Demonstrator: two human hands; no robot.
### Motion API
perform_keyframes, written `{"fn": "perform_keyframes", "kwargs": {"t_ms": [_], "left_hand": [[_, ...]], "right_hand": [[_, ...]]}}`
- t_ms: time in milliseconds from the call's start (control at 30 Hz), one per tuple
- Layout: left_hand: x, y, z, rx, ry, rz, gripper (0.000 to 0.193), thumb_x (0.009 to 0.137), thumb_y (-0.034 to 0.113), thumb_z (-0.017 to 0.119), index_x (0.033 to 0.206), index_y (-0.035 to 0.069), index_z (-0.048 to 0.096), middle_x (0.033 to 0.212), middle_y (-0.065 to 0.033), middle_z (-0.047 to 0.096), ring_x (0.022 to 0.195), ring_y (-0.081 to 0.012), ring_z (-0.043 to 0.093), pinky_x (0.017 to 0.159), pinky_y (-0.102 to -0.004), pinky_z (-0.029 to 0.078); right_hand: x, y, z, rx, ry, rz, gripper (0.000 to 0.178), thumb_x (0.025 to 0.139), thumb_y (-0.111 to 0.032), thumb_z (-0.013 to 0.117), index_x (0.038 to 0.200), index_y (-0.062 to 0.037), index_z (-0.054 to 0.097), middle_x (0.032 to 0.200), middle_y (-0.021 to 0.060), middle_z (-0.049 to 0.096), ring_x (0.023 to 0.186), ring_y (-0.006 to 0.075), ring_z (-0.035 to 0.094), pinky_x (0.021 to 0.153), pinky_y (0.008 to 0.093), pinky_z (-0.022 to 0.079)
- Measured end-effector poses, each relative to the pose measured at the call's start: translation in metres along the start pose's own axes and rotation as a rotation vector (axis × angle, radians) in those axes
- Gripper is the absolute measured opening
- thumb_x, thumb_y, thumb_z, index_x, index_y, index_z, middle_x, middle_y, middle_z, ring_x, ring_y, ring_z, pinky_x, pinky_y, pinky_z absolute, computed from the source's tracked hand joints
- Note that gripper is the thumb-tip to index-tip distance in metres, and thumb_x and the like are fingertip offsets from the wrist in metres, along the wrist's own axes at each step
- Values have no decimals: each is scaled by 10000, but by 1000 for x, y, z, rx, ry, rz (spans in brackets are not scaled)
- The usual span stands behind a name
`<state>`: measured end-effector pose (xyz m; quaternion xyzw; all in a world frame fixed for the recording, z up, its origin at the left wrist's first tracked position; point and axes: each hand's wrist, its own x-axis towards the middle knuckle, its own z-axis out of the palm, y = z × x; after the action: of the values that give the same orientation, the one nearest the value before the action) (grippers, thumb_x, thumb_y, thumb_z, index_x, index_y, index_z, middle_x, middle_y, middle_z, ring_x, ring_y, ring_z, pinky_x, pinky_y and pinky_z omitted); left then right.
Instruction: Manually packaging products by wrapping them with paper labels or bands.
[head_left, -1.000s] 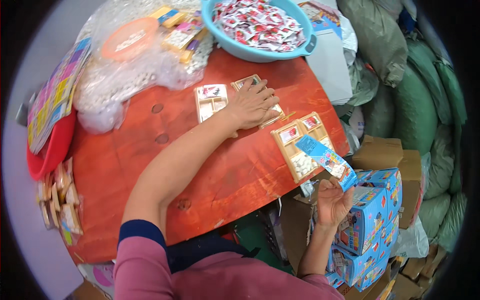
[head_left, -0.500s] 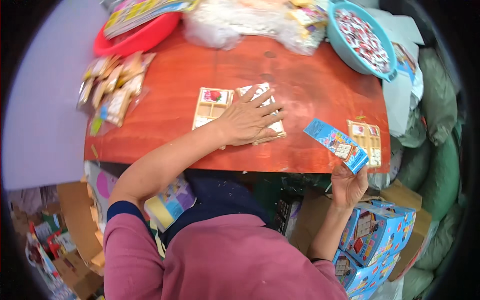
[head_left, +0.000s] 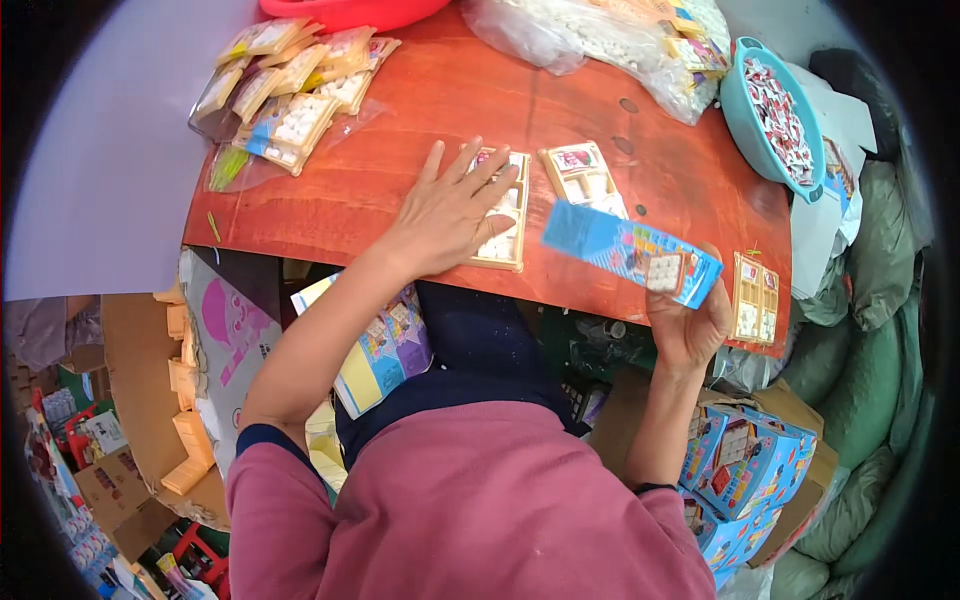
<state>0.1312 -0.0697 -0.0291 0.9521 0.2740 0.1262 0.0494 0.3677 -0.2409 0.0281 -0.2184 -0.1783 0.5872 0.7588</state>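
Observation:
My left hand lies with fingers spread over a cream compartment tray with small white pieces in it, covering its left side. Just right of it sits a second compartment tray with a printed label at its top; its lower part is hidden. In front of that one, my right hand grips a long, flat blue printed card sleeve by its right end, the free end pointing left. Close to the right hand, a third compartment tray rests at the table's right edge.
Bagged filled trays are piled at the left of the red-brown table. A blue basin of small wrapped packets and a plastic bag of white pieces stand at the back. Blue printed boxes are stacked below right.
My left hand has gone from the right tray of the pair to the left one. The sleeve in my right hand has swung left across the other tray. The view has shifted too.

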Motion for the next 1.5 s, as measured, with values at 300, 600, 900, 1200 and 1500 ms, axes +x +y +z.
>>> {"fn": "perform_keyframes", "kwargs": {"t_ms": [300,600,900,1200,1500], "left_hand": [[-56,22,-17,-29,182,-292,533,922,388,425,1346,66,403,1431,-162,315,1349,-332,229,1082,-527,127],[-80,23,-39,-1273,424,-705,452,939,371,482,1129,-31,563,947,-146,644,862,-157,621,730,-274,502],[-77,2,-35,-1379,480,-826,266,817,102,677,1041,-14,593,803,-46,612,686,-66,585,573,-184,481],[-77,-9,-20,-1313,424,-845,338,771,80,711,1067,-19,582,787,-43,602,649,-61,575,554,-196,481],[-72,-8,-22,-1170,392,-850,322,735,45,709,1031,-19,601,723,-42,607,595,-65,572,530,-217,474]], "right_hand": [[30,32,-2,137,-83,218,349,873,-96,553,1203,-3,490,1107,168,601,1005,275,607,815,421,549],[56,70,24,28,-18,345,258,872,-57,542,1118,1,493,972,119,625,840,207,648,685,339,589],[66,97,19,-446,126,230,164,844,-34,605,972,-57,504,872,59,628,735,129,625,681,252,549],[72,113,22,-891,192,83,260,779,5,680,943,-37,483,774,43,604,661,97,593,602,200,506],[77,116,24,-992,251,91,287,761,-6,706,923,-45,472,759,48,608,586,95,584,512,196,488]]}}
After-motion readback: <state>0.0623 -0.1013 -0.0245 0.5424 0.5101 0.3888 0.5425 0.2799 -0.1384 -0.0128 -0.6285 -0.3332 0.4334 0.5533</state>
